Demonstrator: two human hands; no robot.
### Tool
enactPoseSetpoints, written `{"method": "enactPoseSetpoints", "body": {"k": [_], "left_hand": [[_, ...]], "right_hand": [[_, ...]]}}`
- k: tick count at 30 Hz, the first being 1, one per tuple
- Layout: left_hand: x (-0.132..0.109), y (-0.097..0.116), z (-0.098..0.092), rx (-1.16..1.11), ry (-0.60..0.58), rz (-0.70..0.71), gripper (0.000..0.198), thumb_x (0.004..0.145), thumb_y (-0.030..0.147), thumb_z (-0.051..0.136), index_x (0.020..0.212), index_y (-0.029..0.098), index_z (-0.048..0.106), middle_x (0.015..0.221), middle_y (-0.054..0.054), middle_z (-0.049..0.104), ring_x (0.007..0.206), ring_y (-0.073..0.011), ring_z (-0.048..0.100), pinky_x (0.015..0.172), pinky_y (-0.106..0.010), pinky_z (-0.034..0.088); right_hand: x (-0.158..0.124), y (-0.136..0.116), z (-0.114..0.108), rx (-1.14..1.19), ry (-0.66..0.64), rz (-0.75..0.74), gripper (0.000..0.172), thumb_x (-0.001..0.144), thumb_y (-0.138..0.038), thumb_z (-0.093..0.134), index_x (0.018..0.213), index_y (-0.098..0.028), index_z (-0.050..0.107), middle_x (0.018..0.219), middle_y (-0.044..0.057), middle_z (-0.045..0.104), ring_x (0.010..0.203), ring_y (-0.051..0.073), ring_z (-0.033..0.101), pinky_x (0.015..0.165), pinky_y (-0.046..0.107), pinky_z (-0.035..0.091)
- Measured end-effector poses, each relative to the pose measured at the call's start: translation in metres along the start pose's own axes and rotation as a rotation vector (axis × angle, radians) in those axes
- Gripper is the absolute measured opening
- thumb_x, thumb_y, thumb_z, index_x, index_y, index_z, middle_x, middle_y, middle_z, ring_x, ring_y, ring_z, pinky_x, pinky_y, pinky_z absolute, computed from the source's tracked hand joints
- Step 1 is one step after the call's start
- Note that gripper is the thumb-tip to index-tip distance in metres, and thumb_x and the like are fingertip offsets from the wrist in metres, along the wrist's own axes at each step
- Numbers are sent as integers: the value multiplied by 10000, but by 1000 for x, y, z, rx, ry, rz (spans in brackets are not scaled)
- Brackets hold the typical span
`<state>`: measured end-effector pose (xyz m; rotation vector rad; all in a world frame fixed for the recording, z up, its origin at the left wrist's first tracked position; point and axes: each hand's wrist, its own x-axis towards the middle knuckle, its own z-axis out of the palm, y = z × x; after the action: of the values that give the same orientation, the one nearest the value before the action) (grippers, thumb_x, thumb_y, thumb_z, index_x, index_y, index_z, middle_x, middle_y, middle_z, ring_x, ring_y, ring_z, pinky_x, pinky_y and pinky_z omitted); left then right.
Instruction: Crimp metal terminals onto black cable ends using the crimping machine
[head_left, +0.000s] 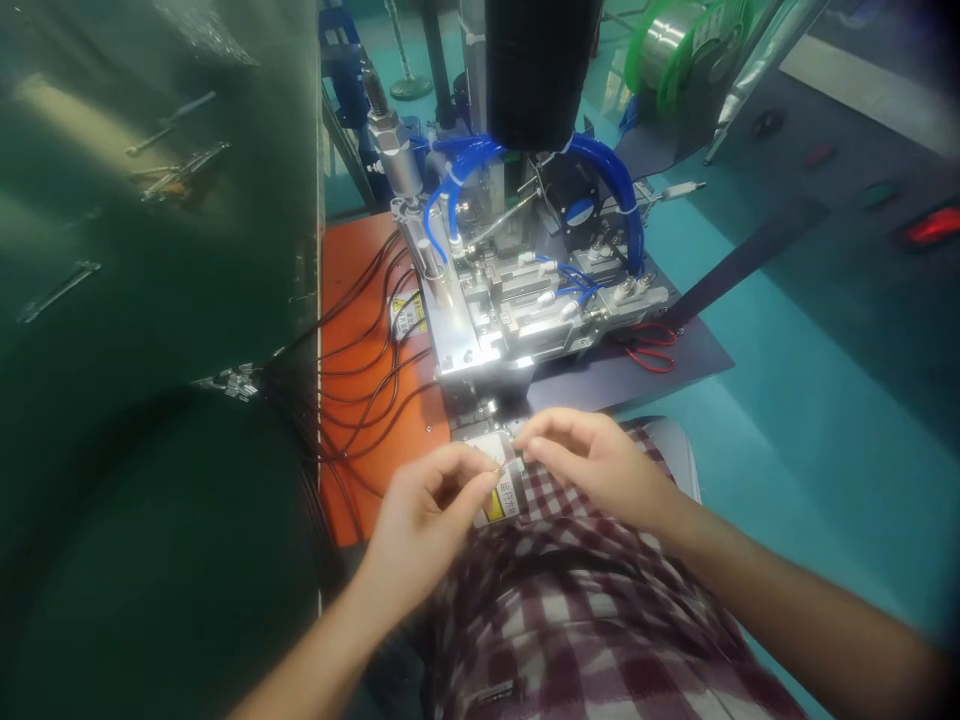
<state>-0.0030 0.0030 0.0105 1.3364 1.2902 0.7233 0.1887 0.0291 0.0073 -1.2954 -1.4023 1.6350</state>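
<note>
Both hands meet over the front of a metal machine fixture (517,330), close above my lap. My left hand (435,500) pinches thumb to forefinger on something too small to make out. Just to its right, my right hand (577,455) has thumb and fingertips nearly together, and what they hold, if anything, is too small to name. Beneath the fingertips is a light-coloured block with a yellow and white label (501,497) bearing printed characters. The fingers partly cover that block.
Black cables (375,370) run across an orange plate (345,280) to a dark green mat (165,480) with several small thin parts. Blue air tubes (622,190) arch over the fixture. A green wire spool (679,50) stands at back right; a red wire loop (651,350) lies below.
</note>
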Motion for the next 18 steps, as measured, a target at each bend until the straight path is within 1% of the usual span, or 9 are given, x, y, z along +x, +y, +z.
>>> {"method": "enactPoseSetpoints", "body": {"k": [1, 4, 6, 9, 11, 13, 15, 18], "left_hand": [[1, 1, -1, -12, -2, -9, 161, 850, 279, 605, 733, 172, 630, 631, 13, 598, 592, -117, 551, 565, -220, 445], [2, 2, -2, -18, -9, -18, 180, 859, 289, 597, 728, 169, 632, 622, 12, 592, 589, -120, 553, 568, -225, 448], [2, 2, -2, -16, -9, -13, 186, 862, 290, 595, 729, 168, 636, 626, 9, 598, 594, -120, 555, 575, -226, 451], [0, 2, -1, -2, -8, 8, 168, 869, 278, 593, 753, 171, 650, 641, 11, 603, 608, -118, 553, 587, -223, 450], [-1, 1, -1, 13, -16, 40, 146, 875, 260, 589, 777, 180, 662, 659, 14, 609, 623, -117, 552, 594, -220, 447], [-2, 0, -2, 50, -26, 87, 129, 883, 244, 583, 803, 193, 670, 689, 15, 624, 639, -117, 554, 598, -216, 439], [-4, -1, -2, 129, -43, 146, 130, 899, 235, 565, 827, 203, 669, 716, 15, 638, 647, -116, 554, 599, -216, 426], [-6, -1, -2, 312, -65, 247, 150, 924, 230, 521, 866, 210, 658, 729, 7, 628, 642, -122, 542, 606, -230, 413]], "right_hand": [[0, 2, 1, -7, 13, -34, 113, 850, -218, 558, 871, -175, 660, 736, -18, 625, 569, 89, 496, 542, 224, 422], [-1, 5, 5, -61, 41, -132, 166, 835, -184, 575, 946, -195, 698, 843, 9, 664, 639, 108, 547, 589, 247, 456], [-1, 5, 8, -78, 53, -171, 156, 823, -175, 595, 926, -192, 710, 855, 17, 665, 671, 117, 563, 599, 251, 457], [0, 5, 11, -61, 64, -162, 81, 808, -190, 619, 817, -174, 697, 812, 21, 660, 731, 141, 591, 614, 257, 464], [1, 4, 11, -66, 56, -135, 69, 807, -194, 617, 792, -172, 680, 779, 16, 652, 734, 147, 595, 616, 260, 466], [1, 3, 8, -108, 22, -115, 72, 814, -182, 604, 783, -173, 668, 768, 9, 646, 712, 140, 590, 608, 256, 463], [1, -1, 2, -180, -42, -131, 96, 835, -166, 583, 788, -178, 666, 785, 3, 649, 693, 129, 586, 601, 247, 459], [2, -10, -10, -359, -174, -259, 126, 872, -140, 565, 837, -187, 677, 820, -5, 664, 698, 116, 592, 638, 243, 459]]}}
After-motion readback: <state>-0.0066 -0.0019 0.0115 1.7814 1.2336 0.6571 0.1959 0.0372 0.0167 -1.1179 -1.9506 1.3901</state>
